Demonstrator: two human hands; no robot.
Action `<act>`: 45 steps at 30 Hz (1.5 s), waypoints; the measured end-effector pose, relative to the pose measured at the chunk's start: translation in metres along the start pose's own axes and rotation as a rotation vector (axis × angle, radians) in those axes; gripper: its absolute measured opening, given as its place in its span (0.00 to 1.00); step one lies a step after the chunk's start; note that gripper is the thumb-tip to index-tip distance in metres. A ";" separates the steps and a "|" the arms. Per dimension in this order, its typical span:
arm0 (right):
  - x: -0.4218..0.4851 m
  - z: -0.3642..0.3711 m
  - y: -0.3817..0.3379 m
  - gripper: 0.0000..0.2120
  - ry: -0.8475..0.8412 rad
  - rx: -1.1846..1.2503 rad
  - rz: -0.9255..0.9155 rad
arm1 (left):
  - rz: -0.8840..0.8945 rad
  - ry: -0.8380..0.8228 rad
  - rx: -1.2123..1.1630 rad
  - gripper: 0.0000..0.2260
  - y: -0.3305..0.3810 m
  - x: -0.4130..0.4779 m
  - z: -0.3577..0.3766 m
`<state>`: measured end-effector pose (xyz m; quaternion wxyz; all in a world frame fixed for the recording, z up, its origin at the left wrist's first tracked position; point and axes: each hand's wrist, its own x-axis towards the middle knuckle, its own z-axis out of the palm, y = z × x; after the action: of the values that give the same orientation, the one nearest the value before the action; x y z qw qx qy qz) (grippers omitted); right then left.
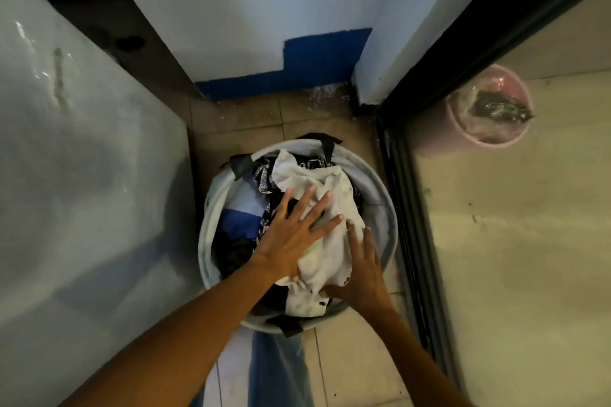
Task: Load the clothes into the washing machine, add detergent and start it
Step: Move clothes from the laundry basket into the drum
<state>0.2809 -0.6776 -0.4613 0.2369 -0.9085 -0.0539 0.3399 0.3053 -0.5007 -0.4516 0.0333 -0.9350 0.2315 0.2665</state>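
Lower clothes [239,225] in basket [388,208] dark, buried, hard to tell apart; forearms [185,334] cut off at near edge; left hand [291,241] flat, fingers spread, pressing white garment [330,251]; right hand [363,269] flat, fingers straight, on its right side; garment tops pile in basket on floor [238,122], long axis near-to-far.

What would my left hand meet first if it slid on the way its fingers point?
More of the white garment it rests on. The left hand points across it toward the basket rim, probably next, though depth is unclear.
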 end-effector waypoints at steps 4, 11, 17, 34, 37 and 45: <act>0.014 0.033 0.004 0.63 -0.006 0.121 0.096 | -0.013 -0.035 -0.012 0.39 0.003 0.036 -0.001; 0.028 0.050 -0.004 0.48 0.244 0.382 0.165 | -0.010 -0.072 -0.098 0.24 -0.004 0.042 0.004; 0.024 0.041 -0.009 0.34 0.322 0.436 0.130 | 0.048 0.095 -0.212 0.27 -0.011 0.025 0.015; -0.051 -0.075 -0.135 0.30 0.610 0.474 -0.228 | -0.004 0.721 -0.611 0.17 -0.042 -0.100 -0.120; -0.069 -0.106 -0.170 0.28 0.607 0.490 -0.333 | -0.008 0.804 -0.599 0.16 -0.055 -0.129 -0.158; -0.120 -0.179 -0.269 0.27 0.708 0.542 -0.614 | -0.049 1.061 -0.518 0.17 -0.083 -0.213 -0.259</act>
<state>0.3219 -0.5423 -0.1470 0.5548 -0.8164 -0.1443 -0.0704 0.3076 -0.3861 -0.1255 -0.3105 -0.9233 0.1221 -0.1905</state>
